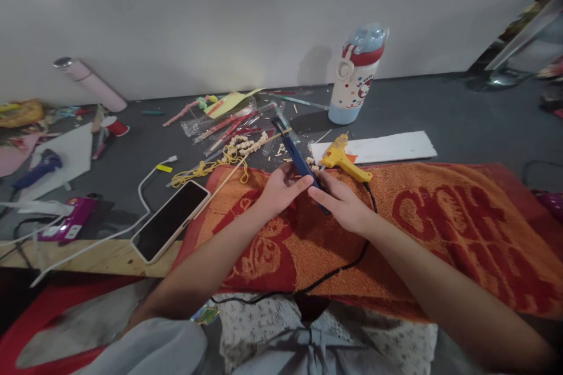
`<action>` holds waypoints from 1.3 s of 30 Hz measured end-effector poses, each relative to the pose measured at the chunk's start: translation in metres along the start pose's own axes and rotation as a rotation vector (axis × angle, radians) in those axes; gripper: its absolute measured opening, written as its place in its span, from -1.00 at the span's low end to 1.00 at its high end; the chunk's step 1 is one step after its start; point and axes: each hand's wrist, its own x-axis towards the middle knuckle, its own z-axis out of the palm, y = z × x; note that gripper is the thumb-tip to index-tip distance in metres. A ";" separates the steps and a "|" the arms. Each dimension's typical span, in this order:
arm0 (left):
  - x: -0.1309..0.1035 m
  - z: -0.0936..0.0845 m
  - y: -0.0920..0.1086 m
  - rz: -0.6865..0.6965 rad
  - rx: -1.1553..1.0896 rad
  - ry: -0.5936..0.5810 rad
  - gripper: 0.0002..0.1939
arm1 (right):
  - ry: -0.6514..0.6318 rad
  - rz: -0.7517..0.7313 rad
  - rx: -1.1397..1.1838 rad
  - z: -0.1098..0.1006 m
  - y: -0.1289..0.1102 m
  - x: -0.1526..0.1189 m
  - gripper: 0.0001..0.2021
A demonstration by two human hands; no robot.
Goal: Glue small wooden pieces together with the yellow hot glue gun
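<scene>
Grey surface (417, 105): carries the items below. Orange towel (382, 234): red lettering, spread flat; landmark for all places here. White board (396, 147): flat, just behind towel. Bottle (358, 79): upright, behind towel. Phone (171, 220): dark screen up, just left of towel. Left hand (281, 190) and right hand (341, 199): above towel's middle, both closed about one blue tool (298, 157), thumbs close together on it. Glue gun (343, 158): yellow, in neither hand, handle over towel's back edge; gluing seems paused or not begun. Blue tool: slanted, far end beyond towel's back edge; a short stick (287, 130) shows at that end, whether gripped or merely behind it cannot be told. Long stick (227, 181): across towel's left edge, apparently uncut, so stock likely remains. Clump (255, 145) of pale pieces: behind towel's left part, seemingly assembled, with yellow cord (193, 173) alongside. Loose bits (280, 151): scattered behind towel, likely cut already, not joined. Work judged partway; amount left not shown.
</scene>
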 end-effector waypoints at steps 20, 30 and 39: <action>0.028 -0.086 0.027 0.284 0.837 0.134 -0.44 | -0.099 0.094 -0.208 -0.019 -0.017 0.002 -0.47; 0.024 -0.090 0.033 0.045 0.126 -0.048 -0.50 | -0.229 0.002 -0.080 -0.021 -0.010 0.001 -0.41; 0.020 -0.081 0.038 0.018 0.026 -0.060 -0.56 | -0.303 -0.009 0.038 -0.021 -0.012 0.001 -0.41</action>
